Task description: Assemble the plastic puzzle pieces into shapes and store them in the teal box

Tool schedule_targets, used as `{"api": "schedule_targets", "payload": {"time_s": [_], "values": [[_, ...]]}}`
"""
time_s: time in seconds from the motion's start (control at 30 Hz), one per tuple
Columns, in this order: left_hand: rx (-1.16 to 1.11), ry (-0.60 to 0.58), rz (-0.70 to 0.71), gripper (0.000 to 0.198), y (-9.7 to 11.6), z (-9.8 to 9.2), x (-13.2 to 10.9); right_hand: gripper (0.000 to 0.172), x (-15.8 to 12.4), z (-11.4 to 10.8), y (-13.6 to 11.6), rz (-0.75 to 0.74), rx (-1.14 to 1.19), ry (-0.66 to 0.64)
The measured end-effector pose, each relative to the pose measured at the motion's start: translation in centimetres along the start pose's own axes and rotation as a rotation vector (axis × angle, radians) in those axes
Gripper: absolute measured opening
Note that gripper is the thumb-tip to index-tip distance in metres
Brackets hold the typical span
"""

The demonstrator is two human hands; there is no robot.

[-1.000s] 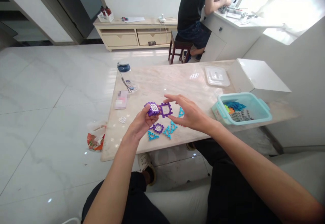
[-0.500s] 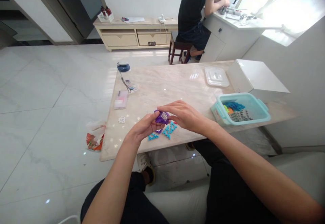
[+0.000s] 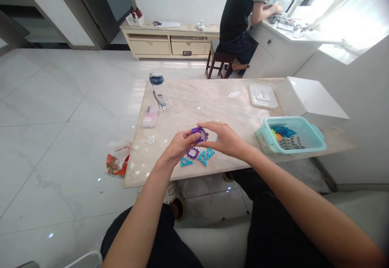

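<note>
My left hand (image 3: 181, 144) pinches a purple toy building piece (image 3: 199, 135) with a whitish printed face, held above the table. From the right, my right hand (image 3: 226, 138) curves its thumb and fingers around the same piece, its fingertips at the upper and lower edges. Below them on the tabletop lies a second purple piece (image 3: 192, 153) with a white patterned face. Light-blue notched pieces (image 3: 202, 158) lie beside it. Something blue and a bit of red show behind my right hand, too covered to make out.
A teal bin (image 3: 310, 150) of building pieces stands at the right, with a clear lid (image 3: 263, 96) and white box (image 3: 314, 98) behind it. At the left are a bottle (image 3: 158, 92), a pink packet (image 3: 151, 117) and a small white piece (image 3: 150, 140). A person (image 3: 240, 17) sits beyond.
The purple piece has been turned between my hands, which have shifted slightly rightward in the picture. The second purple piece below now shows more fully. The whole view has shifted a little.
</note>
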State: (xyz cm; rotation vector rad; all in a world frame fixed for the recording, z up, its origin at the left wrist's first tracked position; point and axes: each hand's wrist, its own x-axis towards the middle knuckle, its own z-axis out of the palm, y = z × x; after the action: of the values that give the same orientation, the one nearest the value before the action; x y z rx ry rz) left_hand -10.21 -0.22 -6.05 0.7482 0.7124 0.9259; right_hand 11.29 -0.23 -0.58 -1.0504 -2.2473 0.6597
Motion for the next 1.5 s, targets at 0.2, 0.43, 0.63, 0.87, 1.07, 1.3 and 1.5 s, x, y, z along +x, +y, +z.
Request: {"api": "schedule_targets", "payload": {"time_s": [0.2, 0.43, 0.63, 0.87, 1.07, 1.3, 1.5], "values": [[0.064, -0.046, -0.017, 0.044, -0.3, -0.3, 0.1, 0.059, 0.3, -0.1, 0.5, -0.093, 0.057, 0.008], [0.12, -0.064, -0.045, 0.051, -0.3, 0.0, 0.0, 0.055, 0.0, -0.4, 0.4, -0.196, 0.072, -0.021], [0.256, -0.035, 0.031, 0.05, -0.2, 0.6, -0.4, 0.067, -0.2, 0.1, 1.0, -0.162, 0.012, -0.014], [0.164, -0.08, 0.032, 0.052, -0.5, 0.9, -0.6, 0.057, -0.1, 0.4, 1.3, -0.195, -0.01, -0.009], [0.129, -0.055, 0.031, 0.049, -0.9, 1.0, -0.2, 0.061, -0.1, 0.8, 1.5, -0.196, -0.01, -0.022], [0.083, -0.072, 0.024, 0.05, -0.9, 1.7, -0.4, 0.057, -0.2, 0.5, 1.5, -0.188, -0.023, -0.015], [0.098, 0.035, 0.056, 0.048, -0.2, 1.4, -0.1, 0.065, 0.0, 0.3, 0.8, -0.154, -0.007, -0.01]]}}
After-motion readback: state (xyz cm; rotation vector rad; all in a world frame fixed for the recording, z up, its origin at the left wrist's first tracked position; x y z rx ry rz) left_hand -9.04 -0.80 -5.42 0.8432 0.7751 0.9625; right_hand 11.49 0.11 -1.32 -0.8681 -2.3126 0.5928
